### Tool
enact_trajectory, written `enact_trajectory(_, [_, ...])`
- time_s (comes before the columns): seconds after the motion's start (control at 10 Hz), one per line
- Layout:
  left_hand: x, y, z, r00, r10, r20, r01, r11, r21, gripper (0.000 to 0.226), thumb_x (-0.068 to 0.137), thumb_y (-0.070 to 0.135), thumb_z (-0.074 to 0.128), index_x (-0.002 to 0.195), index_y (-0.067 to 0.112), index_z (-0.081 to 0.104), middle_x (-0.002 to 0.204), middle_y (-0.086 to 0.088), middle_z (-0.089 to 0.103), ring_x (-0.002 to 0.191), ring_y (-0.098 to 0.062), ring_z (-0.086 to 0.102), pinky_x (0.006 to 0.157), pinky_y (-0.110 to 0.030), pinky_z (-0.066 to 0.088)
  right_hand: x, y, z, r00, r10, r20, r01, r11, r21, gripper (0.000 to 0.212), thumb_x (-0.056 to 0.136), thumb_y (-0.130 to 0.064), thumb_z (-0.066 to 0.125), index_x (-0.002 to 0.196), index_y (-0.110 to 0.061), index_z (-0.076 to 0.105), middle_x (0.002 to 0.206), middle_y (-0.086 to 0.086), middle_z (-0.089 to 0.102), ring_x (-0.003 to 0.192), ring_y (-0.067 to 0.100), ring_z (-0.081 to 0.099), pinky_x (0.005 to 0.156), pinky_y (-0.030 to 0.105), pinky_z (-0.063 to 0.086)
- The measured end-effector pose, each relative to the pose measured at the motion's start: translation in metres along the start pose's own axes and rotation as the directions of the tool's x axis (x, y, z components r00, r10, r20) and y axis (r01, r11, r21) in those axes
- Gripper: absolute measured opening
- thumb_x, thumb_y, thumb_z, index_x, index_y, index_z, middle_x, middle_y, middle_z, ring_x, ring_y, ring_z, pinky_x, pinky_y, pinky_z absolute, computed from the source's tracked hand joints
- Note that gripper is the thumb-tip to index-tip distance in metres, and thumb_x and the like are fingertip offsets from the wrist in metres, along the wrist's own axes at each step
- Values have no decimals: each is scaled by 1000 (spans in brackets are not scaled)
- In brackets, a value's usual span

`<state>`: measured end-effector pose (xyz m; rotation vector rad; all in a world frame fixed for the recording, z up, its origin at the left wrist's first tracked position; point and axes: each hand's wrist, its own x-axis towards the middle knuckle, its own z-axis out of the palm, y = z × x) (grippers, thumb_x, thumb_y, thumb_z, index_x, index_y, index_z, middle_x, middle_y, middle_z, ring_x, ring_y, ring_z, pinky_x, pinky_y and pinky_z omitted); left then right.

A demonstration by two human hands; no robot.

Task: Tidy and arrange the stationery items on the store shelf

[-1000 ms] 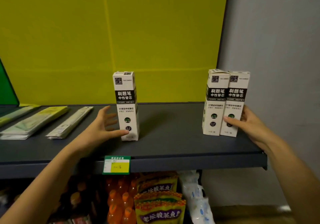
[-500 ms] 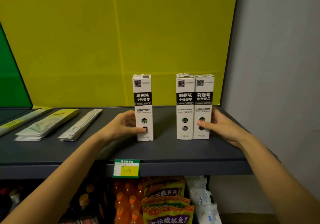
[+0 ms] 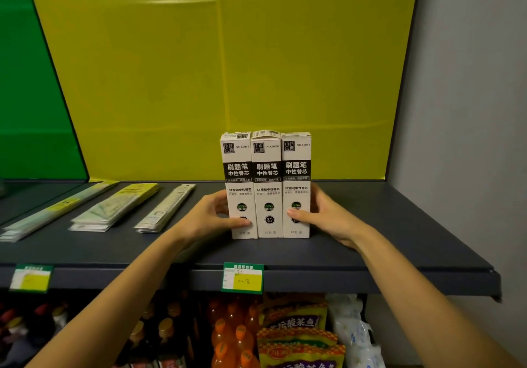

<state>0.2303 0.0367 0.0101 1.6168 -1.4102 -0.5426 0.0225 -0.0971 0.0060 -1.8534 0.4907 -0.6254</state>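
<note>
Though dim, grey shelf (image 3: 376,225) before yellow backboard (image 3: 176,82).

Dark shelf (image 3: 370,225), yellow back panel (image 3: 171,82), green panel (image 3: 28,111), grey wall (image 3: 470,82).

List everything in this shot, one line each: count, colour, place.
pen refill boxes: three, white with black bands, upright, side by side on the shelf
flat packets: three piles, pale green and yellow, lying on the shelf's left part
shelf: one, dark grey, across the middle
price tags: two, green and yellow, on the shelf's front edge
yellow panel: one, behind the boxes
green panel: one, far left
wall: grey, right
drink bottles: several, orange, below the shelf
printed bags: several, yellow, right of the bottles
left hand: grips the leftmost box, thumb on its front
right hand: grips the rightmost box, thumb on its front
</note>
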Motion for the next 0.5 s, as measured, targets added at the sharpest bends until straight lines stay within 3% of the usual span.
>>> enact_trajectory(0.1, [-2, -1, -5, 1000, -4, 10, 4, 1000, -2, 45, 71, 8, 75, 103, 34, 56, 100, 17, 69, 94, 4, 65, 73, -10, 52, 0, 1, 9, 999, -3, -33, 3, 1000, 6, 60, 82, -14, 66, 130, -28, 33, 120, -7, 55, 105, 2, 55, 82, 19, 50])
enact_trajectory(0.2, [-1, -2, -7, 1000, 9, 18, -8, 1000, -30, 45, 71, 8, 75, 102, 35, 56, 95, 20, 69, 91, 4, 66, 70, -9, 51, -2, 3, 12, 998, 9, -69, -7, 1000, 20, 56, 83, -14, 66, 126, -30, 34, 120, -8, 55, 104, 3, 55, 81, 17, 50])
enact_trajectory(0.3, [0, -4, -7, 999, 8, 41, -7, 999, -35, 49, 71, 11, 76, 112, 28, 55, 108, 12, 67, 103, -5, 63, 74, -14, 52, -6, 0, 14, 997, 21, -72, -23, 999, -23, 64, 80, -16, 68, 132, -25, 33, 123, -8, 54, 99, -6, 53, 72, 10, 49])
enact_trajectory(0.4, [-3, -4, -10, 998, 1, 57, 0, 1000, -21, 56, 71, 12, 76, 120, 24, 51, 116, 6, 64, 106, -5, 59, 82, -18, 49, -11, -2, 15, 995, 39, -95, -44, 998, -52, 75, 77, -17, 72, 138, -23, 28, 128, -8, 51, 101, -5, 51, 75, 13, 46])
enact_trajectory(0.5, [-10, -3, -16, 998, 20, -52, -22, 999, -36, 70, 69, 12, 77, 130, 19, 43, 125, 3, 57, 111, -9, 55, 98, -30, 46, -22, -10, 7, 988, 12, -154, -18, 999, -34, 89, 71, -20, 75, 142, -24, 22, 147, -4, 37, 123, 8, 46, 101, 27, 41])
